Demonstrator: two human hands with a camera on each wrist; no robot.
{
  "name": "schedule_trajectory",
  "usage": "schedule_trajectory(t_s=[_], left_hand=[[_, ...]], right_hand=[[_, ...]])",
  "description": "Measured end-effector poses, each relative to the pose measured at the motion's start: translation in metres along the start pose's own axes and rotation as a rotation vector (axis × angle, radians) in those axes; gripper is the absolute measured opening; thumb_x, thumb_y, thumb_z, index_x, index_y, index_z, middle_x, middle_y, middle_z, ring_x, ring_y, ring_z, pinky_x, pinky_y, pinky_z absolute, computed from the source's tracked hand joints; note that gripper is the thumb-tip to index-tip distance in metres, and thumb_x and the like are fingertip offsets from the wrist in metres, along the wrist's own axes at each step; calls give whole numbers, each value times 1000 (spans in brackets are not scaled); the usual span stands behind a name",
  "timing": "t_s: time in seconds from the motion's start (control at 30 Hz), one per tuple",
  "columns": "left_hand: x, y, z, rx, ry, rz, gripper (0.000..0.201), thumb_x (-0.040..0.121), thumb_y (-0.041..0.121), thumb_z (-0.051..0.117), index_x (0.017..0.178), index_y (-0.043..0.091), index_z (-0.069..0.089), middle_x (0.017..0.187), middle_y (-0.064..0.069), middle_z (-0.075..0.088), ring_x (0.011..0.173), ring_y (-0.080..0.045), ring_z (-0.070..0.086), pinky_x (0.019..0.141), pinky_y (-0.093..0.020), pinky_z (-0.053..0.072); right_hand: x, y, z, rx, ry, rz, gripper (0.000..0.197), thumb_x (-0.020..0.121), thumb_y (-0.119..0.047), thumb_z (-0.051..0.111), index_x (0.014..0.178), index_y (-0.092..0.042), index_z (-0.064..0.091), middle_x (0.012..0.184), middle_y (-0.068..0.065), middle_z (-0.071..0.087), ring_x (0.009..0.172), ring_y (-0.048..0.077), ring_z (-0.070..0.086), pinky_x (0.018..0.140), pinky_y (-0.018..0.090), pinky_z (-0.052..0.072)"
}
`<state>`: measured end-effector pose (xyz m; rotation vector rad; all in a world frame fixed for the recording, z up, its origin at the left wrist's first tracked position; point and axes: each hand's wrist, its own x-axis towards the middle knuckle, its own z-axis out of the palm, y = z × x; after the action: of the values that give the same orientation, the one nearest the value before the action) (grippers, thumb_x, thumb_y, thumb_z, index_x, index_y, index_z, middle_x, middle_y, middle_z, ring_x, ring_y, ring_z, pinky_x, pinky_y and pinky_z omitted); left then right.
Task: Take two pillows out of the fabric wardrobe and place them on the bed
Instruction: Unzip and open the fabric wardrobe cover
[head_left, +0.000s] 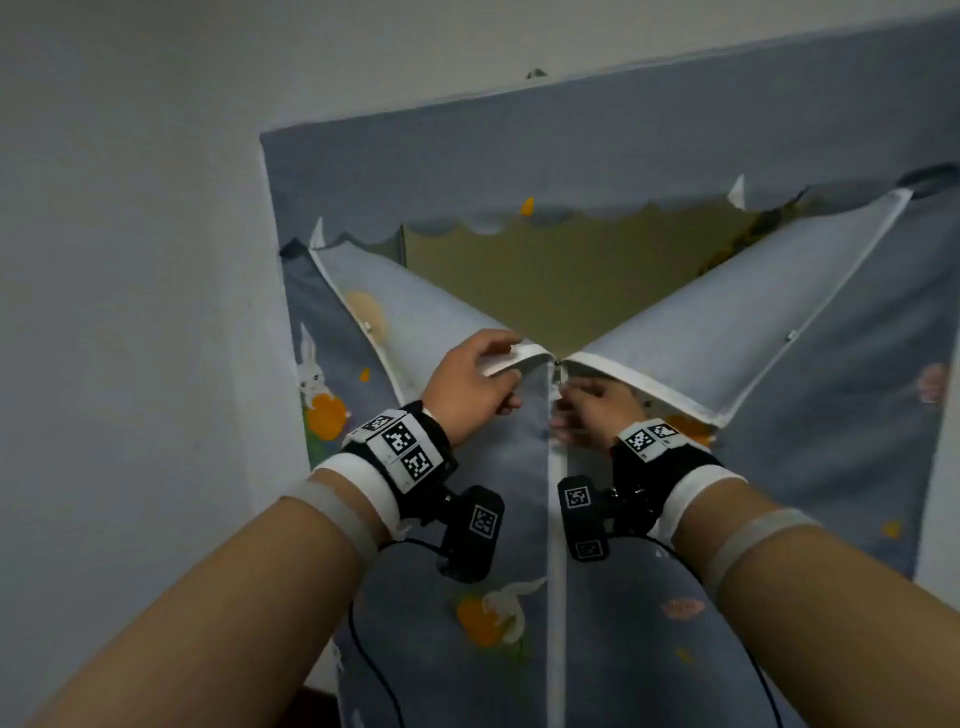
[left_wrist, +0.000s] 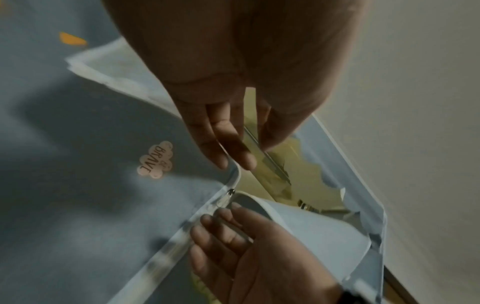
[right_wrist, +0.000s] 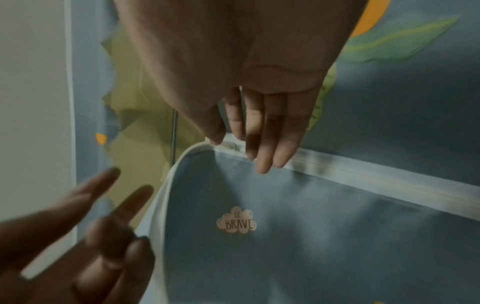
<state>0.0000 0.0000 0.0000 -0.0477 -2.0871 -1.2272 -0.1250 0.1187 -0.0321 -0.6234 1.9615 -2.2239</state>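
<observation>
Fabric wardrobe (head_left: 597, 156) standing against wall (head_left: 130, 234), zipper (head_left: 557, 519) part-open, two flaps folding outward, left hand (head_left: 475, 382) pinching left flap (head_left: 415, 306) edge, right hand (head_left: 592, 410) at zipper pull (left_wrist: 230, 191), grasp unclear, pillows not showing.

Only readable text: "be BRAVE" in dark hand-drawn letters on a small pinkish cloud patch (right_wrist: 236, 223) printed on the blue-grey fabric wardrobe (right_wrist: 324, 236) front, upright in the right wrist view. The same patch shows in the left wrist view, turned sideways, "BRAVE" clear, the small word above it blurred. Square black-and-white coded markers (head_left: 400, 435) on the wrist bands carry no readable letters or numbers.
</observation>
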Motion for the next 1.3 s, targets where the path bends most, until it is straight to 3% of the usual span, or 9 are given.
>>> schedule_trajectory(t_s=[0.07, 0.23, 0.37, 0.47, 0.63, 0.73, 0.87, 1.13, 1.3], left_hand=[[17, -4, 7, 158, 2, 66, 42, 92, 3, 57, 131, 20, 60, 133, -8, 56, 65, -26, 72, 76, -43, 64], [45, -30, 10, 314, -47, 125, 49, 90, 2, 59, 135, 19, 58, 139, -8, 55, 64, -21, 71, 69, -29, 63], [58, -49, 13, 453, -109, 186, 51, 88, 5, 60, 137, 21, 57, 141, -5, 54, 97, -30, 68, 94, -32, 54], [59, -74, 23, 462, -199, 192, 54, 86, 4, 59, 137, 22, 57, 142, -4, 55, 101, -28, 65, 94, -26, 48], [41, -138, 51, 513, -457, 140, 50, 87, 10, 56, 135, 24, 57, 139, -5, 56, 122, -24, 57, 103, -35, 46], [19, -186, 69, 641, -600, 64, 42, 91, 19, 54, 133, 24, 58, 136, -9, 54, 115, -33, 59, 94, -41, 51], [-22, -244, 84, 765, -628, 16, 29, 91, 19, 54, 120, 21, 61, 129, -8, 48, 103, -38, 62, 87, -46, 54], [-118, -354, 106, 811, -935, -63, 39, 92, 26, 50, 131, 27, 55, 135, -5, 51, 114, -36, 60, 91, -45, 51], [-154, -401, 119, 839, -1023, -134, 39, 91, 26, 57, 130, 27, 57, 136, -6, 50, 117, -33, 59, 94, -44, 53]], right_hand=[[16, -1, 5, 0, -14, -5, 20, 93, -19, 55, 106, -4, 60, 73, 11, 65, 52, 21, 62, 51, 30, 55], [42, 6, 19, 124, -24, -19, 23, 95, -21, 53, 78, -8, 60, 47, 1, 59, 29, 5, 49, 36, 15, 43], [51, 22, 20, 48, 53, -14, 28, 94, -18, 53, 68, -8, 62, 49, 2, 55, 33, 10, 48, 37, 16, 45], [46, 52, 16, 3, 69, 91, 32, 90, -18, 55, 60, -10, 60, 40, 1, 53, 29, 14, 46, 38, 18, 44], [20, 126, 12, -117, 117, 226, 29, 88, -16, 56, 59, -14, 59, 48, 6, 54, 32, 16, 47, 39, 18, 43], [0, 178, 11, -112, 145, 355, 31, 89, -13, 55, 58, -13, 58, 48, 7, 50, 37, 19, 45, 42, 21, 43], [-33, 260, 12, -112, 203, 569, 29, 91, -7, 51, 62, -12, 52, 42, 5, 46, 36, 18, 41, 41, 17, 39], [-100, 422, 10, -143, 311, 846, 32, 94, -13, 51, 63, -7, 57, 57, 14, 49, 47, 22, 45, 50, 25, 38], [-122, 486, 7, -155, 353, 878, 36, 93, -23, 55, 61, -7, 56, 56, 12, 50, 48, 23, 47, 50, 25, 39]])
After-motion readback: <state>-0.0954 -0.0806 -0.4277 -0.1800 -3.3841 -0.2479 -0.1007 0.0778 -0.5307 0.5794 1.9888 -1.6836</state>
